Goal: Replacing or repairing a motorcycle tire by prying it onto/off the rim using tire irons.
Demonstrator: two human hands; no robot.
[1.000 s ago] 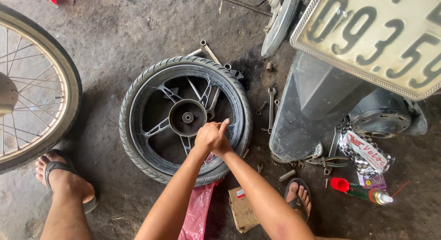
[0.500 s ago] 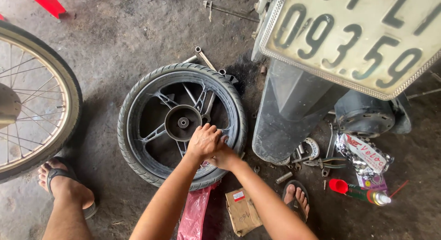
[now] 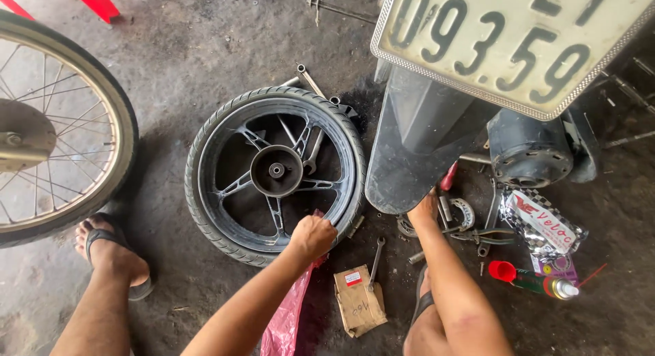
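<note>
Black cast wheel point(image 3: 276, 172) lies flat on the floor, centre frame. Your left hand point(image 3: 312, 235) closes over its lower-right rim, steadying it; your right hand point(image 3: 424, 211) reaches into loose tools point(image 3: 471, 223), grip unclear.

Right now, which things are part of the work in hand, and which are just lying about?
In hand:
left hand gripping the cast wheel at its tyre
right hand reaching among the loose tools

Lying about:
spoked wheel
cardboard box
spanner
spray can
pink bag
</note>
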